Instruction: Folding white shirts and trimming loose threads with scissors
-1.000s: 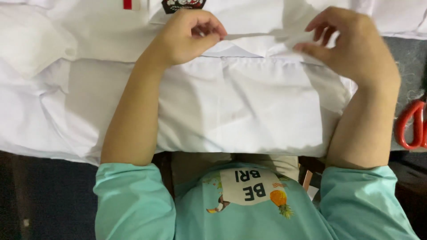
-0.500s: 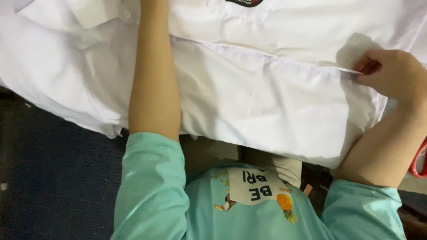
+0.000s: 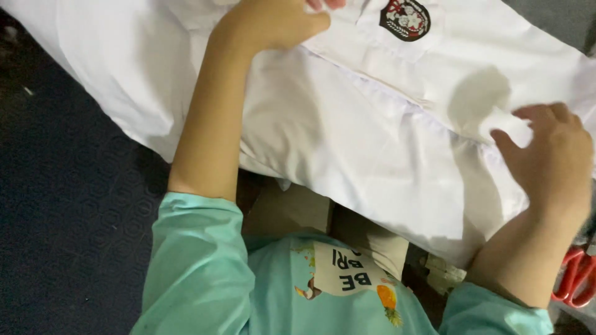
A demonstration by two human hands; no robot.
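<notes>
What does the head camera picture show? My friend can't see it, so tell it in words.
Two bare hands press on a white shirt spread across a dark surface: the left hand near the top, the right hand at the shirt's right edge. A round badge sits on the shirt, and red scissors lie at the right.

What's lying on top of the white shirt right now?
Both hands rest on the white shirt: the left hand near its round badge, the right hand at its right side. Whatever the hands and cloth cover is hidden.
</notes>
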